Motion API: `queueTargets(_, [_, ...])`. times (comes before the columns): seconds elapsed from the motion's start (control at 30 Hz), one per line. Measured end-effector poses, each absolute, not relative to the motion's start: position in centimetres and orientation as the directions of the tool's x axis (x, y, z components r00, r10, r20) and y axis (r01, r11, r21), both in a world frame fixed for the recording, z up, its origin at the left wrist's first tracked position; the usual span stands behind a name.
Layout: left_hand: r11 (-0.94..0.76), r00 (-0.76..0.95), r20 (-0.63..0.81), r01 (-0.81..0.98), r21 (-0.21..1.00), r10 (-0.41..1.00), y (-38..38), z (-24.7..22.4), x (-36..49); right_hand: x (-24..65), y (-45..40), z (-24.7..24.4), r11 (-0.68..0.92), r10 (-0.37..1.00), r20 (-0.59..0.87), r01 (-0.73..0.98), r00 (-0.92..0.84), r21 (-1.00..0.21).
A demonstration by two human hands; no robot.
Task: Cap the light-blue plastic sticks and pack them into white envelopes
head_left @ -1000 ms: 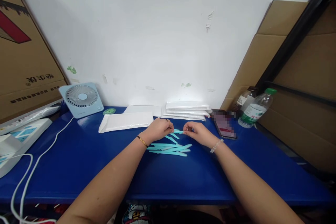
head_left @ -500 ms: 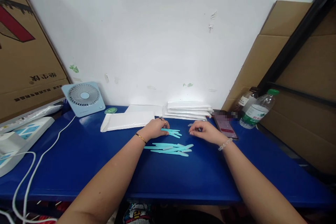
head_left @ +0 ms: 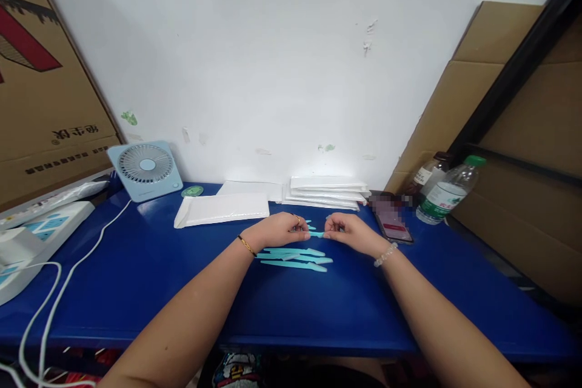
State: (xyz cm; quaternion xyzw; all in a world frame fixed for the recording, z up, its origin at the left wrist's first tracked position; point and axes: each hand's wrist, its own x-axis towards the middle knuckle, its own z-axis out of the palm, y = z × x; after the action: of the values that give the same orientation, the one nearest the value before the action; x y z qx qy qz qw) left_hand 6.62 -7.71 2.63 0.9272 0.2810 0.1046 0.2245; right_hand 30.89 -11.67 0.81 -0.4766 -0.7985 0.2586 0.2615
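Observation:
Between my two hands stretches one slim turquoise eyebrow razor [head_left: 317, 234], just above or on the blue table. My left hand [head_left: 291, 230] pinches its left end with closed fingers. At the other end, the thumb and fingers of my right hand [head_left: 342, 228] are closed on it and cover its tip. Several more turquoise razors [head_left: 295, 265] lie side by side on the table, nearer to me, their wider ends to the right. Behind my left fingers, the tips of other turquoise razors [head_left: 311, 226] peek out; the rest of them is hidden.
White padded envelopes [head_left: 222, 209] lie behind my left hand, and a stack of them [head_left: 325, 191] is against the wall. To the right are a phone [head_left: 394, 222] and a green-capped bottle [head_left: 448, 194]. A light blue fan [head_left: 146, 170] and a power strip [head_left: 50, 230] stand left.
One razor that lay slantwise on the nearer pile is gone from there. My left hand has moved right, close to my right hand, and both now grip a razor.

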Motion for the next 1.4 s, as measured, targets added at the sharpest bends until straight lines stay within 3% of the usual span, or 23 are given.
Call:
queueTargets(0.27, [-0.665,0.659,0.137,0.685,0.299,0.740,-5.6,2.1,5.2,34.2,-10.0,0.0,0.323,0.946,0.233,0.730,-0.227,-0.602])
queueTargets(0.4, [-0.677,0.654,0.179,0.689,0.260,0.735,-4.9,1.3,4.6,35.1,-9.4,-0.3,0.261,0.960,0.231,0.804,-0.158,-0.535])
queueTargets(0.53, [-0.697,0.673,0.186,0.672,0.251,0.716,-4.6,0.2,4.8,33.0,-10.5,0.3,0.368,0.926,0.276,0.766,-0.256,-0.526])
queueTargets(0.7, [-0.718,0.714,0.151,0.623,0.311,0.684,-4.2,-0.4,4.9,28.9,-12.5,0.4,0.475,0.856,0.134,0.656,-0.500,-0.587])
queueTargets(0.87, [-0.742,0.739,0.191,0.551,0.382,0.646,-5.3,0.8,5.2,27.7,-12.6,-0.4,0.482,0.844,0.084,0.683,-0.529,-0.548])
queueTargets(1.03, [-0.763,0.834,0.057,0.471,0.444,0.548,-6.6,1.7,6.1,28.1,-12.2,-0.1,0.396,0.904,0.136,0.677,-0.404,-0.620])
queueTargets(1.27, [-0.656,0.658,0.107,0.695,0.295,0.745,-5.4,1.8,5.3,32.0,-10.7,0.2,0.299,0.954,0.213,0.722,-0.211,-0.623])
queueTargets(1.4, [-0.646,0.636,0.143,0.703,0.298,0.758,-5.3,2.2,4.5,33.4,-10.2,0.1,0.277,0.956,0.245,0.782,-0.164,-0.559])
